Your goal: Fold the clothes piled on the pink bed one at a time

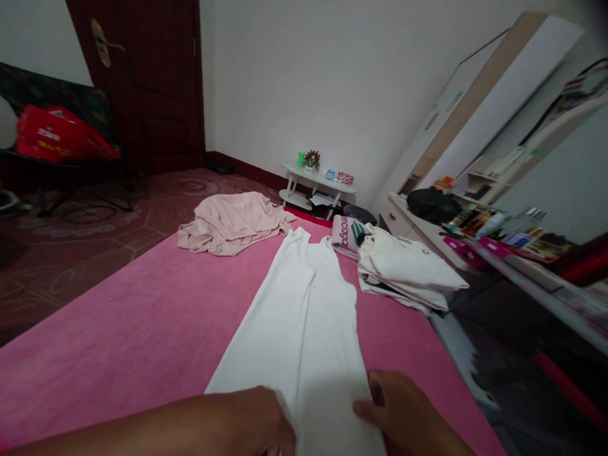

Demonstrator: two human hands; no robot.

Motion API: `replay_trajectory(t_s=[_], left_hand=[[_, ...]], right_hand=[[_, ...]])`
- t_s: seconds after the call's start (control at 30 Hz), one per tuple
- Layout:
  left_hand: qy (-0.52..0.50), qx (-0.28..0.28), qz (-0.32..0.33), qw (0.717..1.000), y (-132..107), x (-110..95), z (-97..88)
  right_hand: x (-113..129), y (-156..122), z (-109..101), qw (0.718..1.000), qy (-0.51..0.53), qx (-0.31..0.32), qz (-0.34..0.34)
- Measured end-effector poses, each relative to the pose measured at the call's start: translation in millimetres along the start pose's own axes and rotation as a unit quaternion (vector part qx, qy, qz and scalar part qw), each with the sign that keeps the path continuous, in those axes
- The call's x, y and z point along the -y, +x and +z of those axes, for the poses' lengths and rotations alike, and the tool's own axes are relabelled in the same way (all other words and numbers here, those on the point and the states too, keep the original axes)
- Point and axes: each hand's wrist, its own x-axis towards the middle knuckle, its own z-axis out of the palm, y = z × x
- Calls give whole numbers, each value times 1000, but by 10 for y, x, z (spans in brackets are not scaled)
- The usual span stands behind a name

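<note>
A long white sleeveless dress point(327, 323) lies lengthwise on the pink bed cover point(156, 323), its shoulder straps at the far end. Its left side is folded inward, with the loose edge running down the middle. My left hand point(256, 421) reaches across the near part, fingers bent down and closed at that folded edge; the fingertips are partly hidden. At the right edge of the cloth is my right hand point(403, 408), its thumb over the fabric and a gap between thumb and forefinger. The near end of the dress runs out of view.
A pale pink garment point(237, 221) lies at the bed's far left. Folded white clothes point(408, 263) and a folded printed shirt point(346, 234) rest at the far right. Beyond stand a small white table point(318, 177) and a cluttered dresser point(403, 218). A red bag point(61, 136) sits on a chair.
</note>
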Motion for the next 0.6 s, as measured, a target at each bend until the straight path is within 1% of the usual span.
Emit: replay_trajectory(t_s=[0.07, 0.1, 0.17, 0.2, 0.23, 0.3, 0.33, 0.37, 0.4, 0.47, 0.5, 0.53, 0.57, 0.6], left_hand=[[-57, -16, -39, 997, 57, 84, 41], [-92, -30, -61, 993, 90, 125, 62], [-156, -85, -86, 980, 169, 199, 89], [-174, -129, -84, 973, 211, 230, 88], [-182, -178, -73, 964, 252, 255, 72], [-187, -270, -42, 944, 317, 288, -1], [-197, -302, -36, 932, 336, 298, -53], [-213, -321, -43, 922, 346, 305, -108], [-230, -335, -61, 912, 348, 312, -162], [-241, -358, -95, 897, 333, 333, -240], [-238, -365, -103, 894, 321, 348, -259], [-238, -365, -103, 894, 309, 365, -264], [-243, -356, -96, 897, 297, 383, -258], [-247, -343, -87, 902, 285, 399, -243]], right_hand=[[-9, -108, 70, 999, 51, 16, -8], [-2, -127, 98, 997, 79, 9, -11], [51, -108, 133, 984, 177, -13, -24], [107, -81, 138, 968, 248, -21, -29], [185, -53, 134, 944, 327, -26, -33], [409, -19, 106, 879, 474, -16, -54], [543, -21, 84, 850, 521, -5, -81], [680, -34, 59, 833, 539, 13, -126], [809, -51, 33, 827, 531, 40, -182], [999, -62, -12, 833, 458, 114, -288], [1046, -33, -26, 839, 422, 140, -314], [1057, 31, -32, 846, 401, 150, -318], [1033, 137, -32, 854, 402, 135, -301], [977, 283, -25, 862, 417, 98, -270]])
